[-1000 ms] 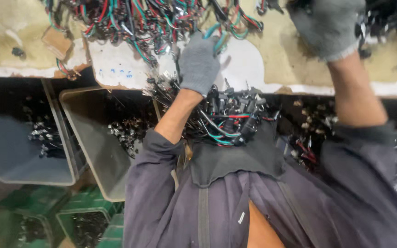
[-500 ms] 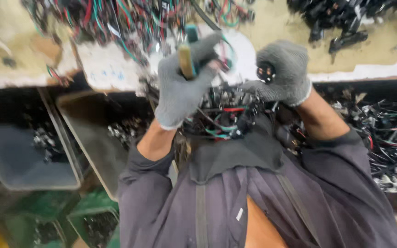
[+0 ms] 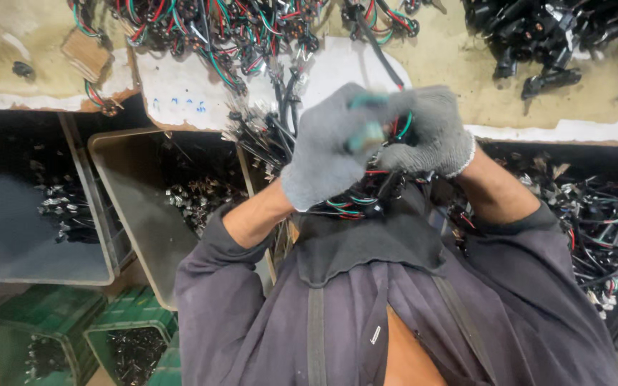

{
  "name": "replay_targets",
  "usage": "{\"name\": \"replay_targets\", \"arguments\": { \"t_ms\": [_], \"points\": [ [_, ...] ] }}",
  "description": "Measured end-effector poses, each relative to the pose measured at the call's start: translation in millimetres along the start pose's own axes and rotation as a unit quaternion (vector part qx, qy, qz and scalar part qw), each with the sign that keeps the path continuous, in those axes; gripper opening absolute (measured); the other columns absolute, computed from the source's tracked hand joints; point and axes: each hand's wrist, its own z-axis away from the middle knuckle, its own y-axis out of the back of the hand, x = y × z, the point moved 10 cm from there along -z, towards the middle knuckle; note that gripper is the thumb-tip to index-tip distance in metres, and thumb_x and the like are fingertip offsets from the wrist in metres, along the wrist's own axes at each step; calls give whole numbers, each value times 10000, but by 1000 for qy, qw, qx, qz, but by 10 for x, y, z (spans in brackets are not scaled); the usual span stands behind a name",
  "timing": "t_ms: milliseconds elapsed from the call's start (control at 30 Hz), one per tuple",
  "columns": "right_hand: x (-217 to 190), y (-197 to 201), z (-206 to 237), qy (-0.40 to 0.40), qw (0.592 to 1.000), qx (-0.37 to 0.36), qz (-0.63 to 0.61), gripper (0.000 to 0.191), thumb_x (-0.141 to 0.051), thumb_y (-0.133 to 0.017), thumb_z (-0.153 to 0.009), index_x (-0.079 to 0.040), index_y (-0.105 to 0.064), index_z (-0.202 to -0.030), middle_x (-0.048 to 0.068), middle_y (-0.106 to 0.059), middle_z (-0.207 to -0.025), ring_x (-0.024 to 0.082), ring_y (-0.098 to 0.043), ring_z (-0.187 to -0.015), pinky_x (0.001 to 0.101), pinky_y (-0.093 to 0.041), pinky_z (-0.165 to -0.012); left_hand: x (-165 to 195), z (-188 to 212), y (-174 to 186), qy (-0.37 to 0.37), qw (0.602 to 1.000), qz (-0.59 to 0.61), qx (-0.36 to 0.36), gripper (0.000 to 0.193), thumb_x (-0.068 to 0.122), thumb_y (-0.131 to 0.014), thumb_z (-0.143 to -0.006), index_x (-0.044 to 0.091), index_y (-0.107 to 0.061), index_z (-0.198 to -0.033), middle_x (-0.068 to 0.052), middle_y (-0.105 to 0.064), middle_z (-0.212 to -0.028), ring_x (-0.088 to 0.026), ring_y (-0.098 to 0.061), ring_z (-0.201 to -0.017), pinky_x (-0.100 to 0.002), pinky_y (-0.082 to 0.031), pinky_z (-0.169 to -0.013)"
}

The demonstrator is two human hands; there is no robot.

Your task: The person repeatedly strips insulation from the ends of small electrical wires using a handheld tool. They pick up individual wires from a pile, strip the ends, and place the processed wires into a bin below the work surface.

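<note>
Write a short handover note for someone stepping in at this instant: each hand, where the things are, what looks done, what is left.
Left hand: gloved, closed on a blurred tool.
Right hand: gloved, closed on wires, close against the left.
Things: wire pile on the bench, black connectors to the right, bins below.
Done: cannot tell.
Left: the piece in hand, apparently; much of the pile lies loose.

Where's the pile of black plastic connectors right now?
In the head view, the pile of black plastic connectors lies at the top right on the tan workbench, beyond the right hand.
</note>
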Motion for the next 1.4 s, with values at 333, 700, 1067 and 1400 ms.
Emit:
{"name": "replay_targets", "arguments": {
  "t_ms": [333,700,1067,1400],
  "points": [
    [-173,-584,58,48,956,-162,240,337,-448,-784,-769,-140,-647,-797,62,-607,-670,310,-605,-622,439,-466,-614,-522,908,-152,114,909,390,-97,232,174,-774,-853,73,-722,-1055,-115,-690,-944,-238,-676,-840,-358,-554,-717],
    [-393,-668,275,149,950,-160,224,456,-483,-599,-809,-124,-688,-1077,124,-689,-1080,311,-671,-996,448,-515,-909,231,-210,-42,-12,999,-47,12,209,282,-681,-924,163,-735,-1087,-56,-653,-930,-248,-670,-782,-389,-555,-682],
    [963,792,175,-89,798,31,595,92,-155,-644,-964,-143,-710,-1027,45,-655,-842,235,-643,-741,371,-456,-578,-2007,-184,-254,220,926,-302,-63,202,328,-753,-906,128,-770,-894,-131,-697,-762,-303,-707,-749,-452,-542,-756],
    [615,1065,73,-40,935,183,301,197,-174,-780,-905,-77,-706,-1060,112,-699,-975,309,-677,-848,388,-537,-703,-1588,-33,-93,170,909,-379,-7,177,209,-730,-896,153,-761,-1061,-160,-662,-908,-332,-704,-813,-462,-549,-697]
  ]
}}
